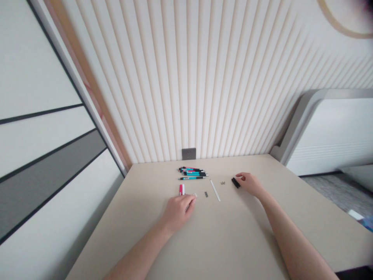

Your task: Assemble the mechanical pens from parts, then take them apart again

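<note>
Two bare hands work on a beige tabletop (215, 245), with a slim white stick (215, 190) lying between them as the landmark. Nearest, left of the stick, the left hand (178, 210) rests with its fingers drawn together. A small whitish piece (195, 195) shows at its fingertips; whether it is pinched or only touched, I cannot tell. Between that piece and the stick lies a small grey rectangular piece (206, 194), apart from both.

Farther left of the stick, just beyond the left hand's knuckles, a red barrel piece (180, 189) and a white barrel piece (183, 189) lie side by side. Right of the stick, the right hand (250, 184) has its fingers curled, their tips at a pair of short black pieces (236, 182); a firm grip cannot be made out. Between these and the stick sit some tiny pale bits (222, 182).

Beyond the stick's far end, to its left, lies one blue-and-black pen (192, 178), then a loose pile of similar pens (190, 171) and, straight behind, a dark wall socket (189, 154).

The step in hand looks like arranging small parts. The next move calls for a light fingertip pinch, without nudging neighbouring pieces.
</note>
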A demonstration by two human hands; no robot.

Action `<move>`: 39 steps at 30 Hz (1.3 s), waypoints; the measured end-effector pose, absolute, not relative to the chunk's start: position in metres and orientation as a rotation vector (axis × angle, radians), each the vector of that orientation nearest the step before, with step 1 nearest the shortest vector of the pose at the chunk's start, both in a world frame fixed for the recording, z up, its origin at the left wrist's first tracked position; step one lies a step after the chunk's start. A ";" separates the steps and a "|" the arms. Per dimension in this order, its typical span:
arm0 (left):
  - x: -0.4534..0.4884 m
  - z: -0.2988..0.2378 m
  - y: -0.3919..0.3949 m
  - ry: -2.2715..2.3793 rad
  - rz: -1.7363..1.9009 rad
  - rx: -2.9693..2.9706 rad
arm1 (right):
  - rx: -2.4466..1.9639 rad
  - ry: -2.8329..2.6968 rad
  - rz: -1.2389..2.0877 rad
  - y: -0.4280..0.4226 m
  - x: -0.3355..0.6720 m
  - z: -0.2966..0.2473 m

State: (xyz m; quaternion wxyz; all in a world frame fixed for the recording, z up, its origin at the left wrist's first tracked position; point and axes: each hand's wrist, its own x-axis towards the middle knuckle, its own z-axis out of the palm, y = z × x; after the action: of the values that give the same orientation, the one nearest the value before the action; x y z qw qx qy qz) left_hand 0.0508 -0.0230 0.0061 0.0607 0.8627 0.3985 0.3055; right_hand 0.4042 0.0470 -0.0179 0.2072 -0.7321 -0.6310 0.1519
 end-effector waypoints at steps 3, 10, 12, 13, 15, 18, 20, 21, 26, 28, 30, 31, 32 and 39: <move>0.051 0.005 -0.023 1.202 0.910 2.616 | -1.967 -1.712 0.192 0.044 0.394 -0.013; 0.050 0.005 -0.021 1.180 0.921 2.678 | -1.528 -2.065 -0.172 0.025 0.305 -0.005; 0.044 0.008 -0.017 1.217 0.948 2.721 | -1.539 -2.187 -0.231 0.025 0.279 -0.005; 0.040 0.011 -0.014 1.246 0.961 2.740 | -1.555 -2.234 -0.258 0.026 0.269 -0.005; 0.030 0.014 -0.008 1.335 0.987 2.734 | -1.583 -2.330 -0.291 0.032 0.255 -0.004; 0.016 0.015 0.001 1.488 0.946 2.664 | -1.604 -2.447 -0.286 0.045 0.246 -0.001; 0.011 0.014 0.004 1.536 0.879 2.622 | -1.624 -2.463 -0.262 0.051 0.242 0.001; 0.010 0.013 0.005 1.541 0.846 2.611 | -1.643 -2.452 -0.248 0.053 0.241 0.002; 0.015 0.009 0.003 1.511 0.803 2.582 | -1.690 -2.429 -0.176 0.060 0.237 0.004; 0.018 0.008 0.001 1.504 0.791 2.575 | -1.680 -2.448 -0.146 0.062 0.238 0.005; 0.020 0.007 0.000 1.504 0.770 2.583 | -1.679 -2.460 -0.122 0.065 0.239 0.005; 0.021 0.006 0.000 1.511 0.768 2.593 | -1.678 -2.465 -0.114 0.066 0.240 0.005; 0.021 0.007 0.000 1.522 0.773 2.605 | -1.676 -2.471 -0.107 0.067 0.241 0.006; 0.021 0.014 -0.001 1.612 1.043 2.641 | -1.498 -2.360 -0.021 0.044 0.251 0.015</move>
State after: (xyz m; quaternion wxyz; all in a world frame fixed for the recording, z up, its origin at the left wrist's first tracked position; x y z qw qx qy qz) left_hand 0.0208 -0.0011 0.0142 -0.0618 0.8073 0.4928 0.3189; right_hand 0.2512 0.0440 0.0149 0.1723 -0.5280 -0.8315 -0.0074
